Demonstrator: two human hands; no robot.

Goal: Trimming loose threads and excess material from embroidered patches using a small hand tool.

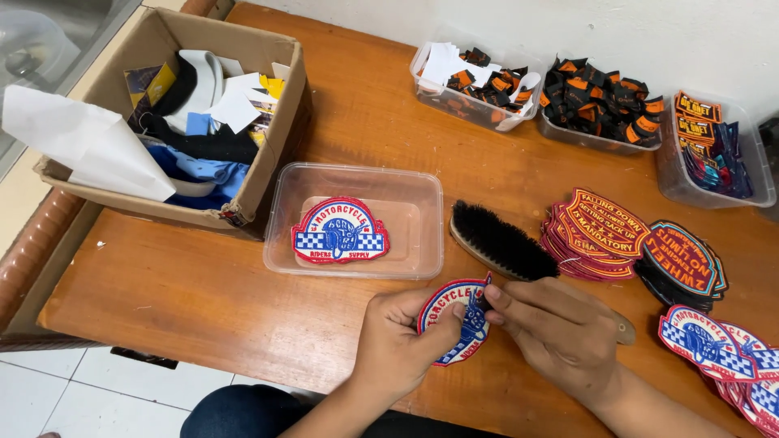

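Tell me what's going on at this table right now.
A person holds a round embroidered patch in the left hand while the right hand pinches at its upper edge. A black-bristled brush lies just behind the hands. One similar patch sits in a clear plastic tub. Stacks of other patches lie to the right, and a cardboard box of fabric stands at the left.

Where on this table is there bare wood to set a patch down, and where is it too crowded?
Bare table lies in front of the cardboard box, left of the left hand. More sits between the clear tray and the far tubs. The right side is crowded: brush, red patch stack, dark patch stack.
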